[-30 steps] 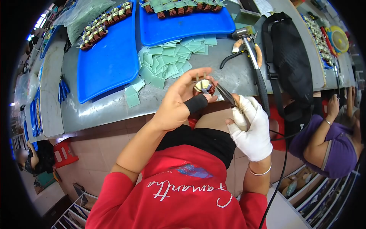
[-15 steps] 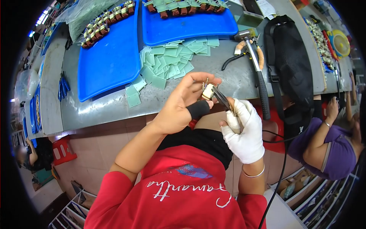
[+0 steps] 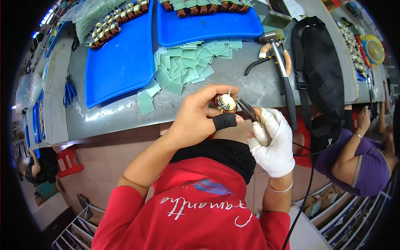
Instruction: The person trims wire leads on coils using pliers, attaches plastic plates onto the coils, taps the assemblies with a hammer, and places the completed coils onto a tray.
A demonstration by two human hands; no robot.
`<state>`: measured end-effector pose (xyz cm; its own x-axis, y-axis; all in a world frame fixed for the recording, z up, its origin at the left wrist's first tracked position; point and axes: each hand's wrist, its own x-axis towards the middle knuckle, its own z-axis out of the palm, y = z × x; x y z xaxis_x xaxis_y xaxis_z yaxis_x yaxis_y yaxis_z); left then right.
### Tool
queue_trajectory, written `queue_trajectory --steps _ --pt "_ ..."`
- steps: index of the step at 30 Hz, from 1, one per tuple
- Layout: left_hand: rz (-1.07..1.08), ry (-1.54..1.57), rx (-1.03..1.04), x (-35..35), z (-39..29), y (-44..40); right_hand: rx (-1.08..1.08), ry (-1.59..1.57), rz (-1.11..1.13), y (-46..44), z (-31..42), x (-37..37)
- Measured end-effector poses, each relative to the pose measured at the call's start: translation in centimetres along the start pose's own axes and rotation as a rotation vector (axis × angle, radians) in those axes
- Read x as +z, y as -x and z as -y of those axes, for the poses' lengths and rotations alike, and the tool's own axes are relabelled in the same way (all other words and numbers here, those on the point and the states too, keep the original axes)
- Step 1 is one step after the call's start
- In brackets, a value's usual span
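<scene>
I see the left hand (image 3: 198, 114) pinching a coil (image 3: 227, 101) and the right hand (image 3: 273, 143) gripping pliers (image 3: 248, 111), which might scratch it if they slip

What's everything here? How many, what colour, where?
wound coil: one, brown and cream, left hand
plier-like tool: one, dark metal, right hand
workbench: one, grey, centre
trays: two, blue, on workbench
other coils: many, brown and cream, in trays
sheets: many, pale green, near trays
hammer: one, silver and black, near trays
pliers: one, orange and black, by hammer
bag: one, black, right of hammer
stool: at least one, red, lower left
people: at least two, purple or dark clothing, edges
left hand: one, black thumb band, centre
right hand: one, white glove, centre
</scene>
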<state>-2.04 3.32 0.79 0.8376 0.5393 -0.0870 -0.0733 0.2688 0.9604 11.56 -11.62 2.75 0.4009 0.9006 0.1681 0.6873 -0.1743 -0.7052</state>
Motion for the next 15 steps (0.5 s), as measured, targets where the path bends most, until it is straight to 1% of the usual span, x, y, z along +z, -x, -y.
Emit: queue_trajectory --steps 4,7,9,10,12,13,15 --pt "0.018 -0.049 0.015 -0.02 -0.4 0.15 -0.003 0.005 -0.016 -0.26 0.18 0.0" --pt "0.034 -0.084 0.067 -0.2 -0.09 0.21 0.001 -0.016 -0.024 -0.29 0.27 0.03" --pt "0.041 0.013 0.036 -0.22 0.19 0.38 -0.021 0.0 -0.021 -0.25 0.03 0.15" --pt "0.04 0.013 0.035 -0.12 0.29 0.47 -0.043 0.016 -0.019 -0.23 -0.07 0.21" --pt "-0.013 -0.068 0.103 0.14 0.45 0.58 -0.044 0.025 -0.019 -0.12 -0.03 0.29" --pt "-0.013 -0.068 0.102 0.09 0.46 0.61 -0.045 0.033 -0.02 -0.08 -0.02 0.33" --pt "-0.022 -0.178 0.087 -0.03 0.47 0.71 -0.052 0.031 -0.022 -0.14 -0.08 0.37"
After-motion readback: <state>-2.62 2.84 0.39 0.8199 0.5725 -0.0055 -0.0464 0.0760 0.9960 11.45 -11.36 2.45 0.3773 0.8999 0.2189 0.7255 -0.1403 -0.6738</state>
